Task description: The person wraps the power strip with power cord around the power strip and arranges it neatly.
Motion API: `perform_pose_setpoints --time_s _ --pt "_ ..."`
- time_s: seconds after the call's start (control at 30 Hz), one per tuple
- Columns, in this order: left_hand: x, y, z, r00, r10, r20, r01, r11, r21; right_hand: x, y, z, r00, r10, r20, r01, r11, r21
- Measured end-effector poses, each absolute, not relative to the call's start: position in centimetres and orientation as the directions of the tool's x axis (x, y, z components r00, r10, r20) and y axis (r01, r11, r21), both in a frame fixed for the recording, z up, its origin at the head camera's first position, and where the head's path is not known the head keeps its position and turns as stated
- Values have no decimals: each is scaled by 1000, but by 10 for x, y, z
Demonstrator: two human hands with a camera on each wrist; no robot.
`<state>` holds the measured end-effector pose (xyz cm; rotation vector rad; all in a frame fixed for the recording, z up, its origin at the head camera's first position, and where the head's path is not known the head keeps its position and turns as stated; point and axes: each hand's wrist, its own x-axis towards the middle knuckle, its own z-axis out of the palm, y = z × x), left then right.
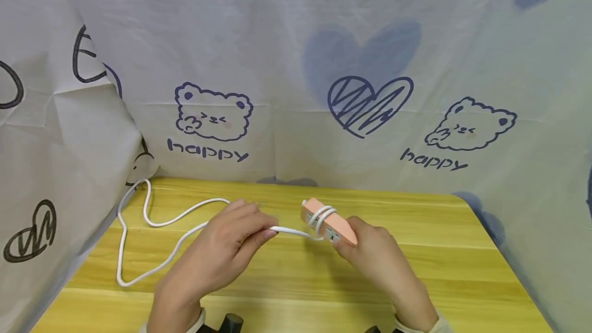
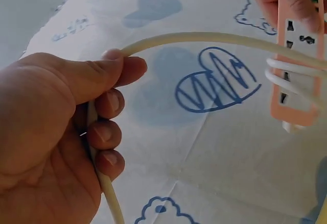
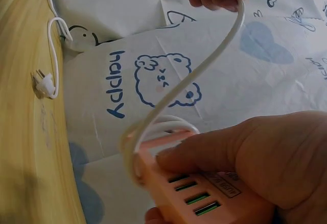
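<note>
A pink power strip [image 1: 339, 227] with white sockets is gripped at one end by my right hand [image 1: 376, 251], above the table. Green-lined USB slots show on the power strip [image 3: 204, 198] in the right wrist view. Its white cord [image 1: 291, 230] is wound a couple of turns around the far end of the strip. From there the cord runs to my left hand [image 1: 231, 243], which pinches it between thumb and forefinger, the other fingers curled round it. Beyond the left hand, the cord lies in a loose loop on the table. The plug [image 3: 46, 84] shows in the right wrist view.
The yellow wood-grain table [image 1: 296, 297] lies under both hands. Behind it and at the sides hangs a white cloth [image 1: 287, 66] printed with bears and hearts. Dark objects [image 1: 231, 322] poke in at the bottom edge of the head view.
</note>
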<state>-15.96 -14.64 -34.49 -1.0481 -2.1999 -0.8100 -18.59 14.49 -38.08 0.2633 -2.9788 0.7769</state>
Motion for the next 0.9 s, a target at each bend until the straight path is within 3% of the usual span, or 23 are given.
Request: perform_pose_setpoints --time_s 0.27,0.5,0.67,0.9 --pt "-190 -133 -330 -536 545 644 821 513 249 -182 142 -385 -948 -317 17 -287 833 -473" --pt "-214 -125 -321 -589 593 550 799 528 288 -179 148 -384 -840 -543 20 -481 726 -492" --pt "-229 -122 -321 -655 596 465 755 539 372 -176 151 -380 -794 -607 27 -531 671 -517" --pt "-239 -124 -325 -746 546 382 657 508 557 -169 160 -369 -716 -695 60 -545 503 -671"
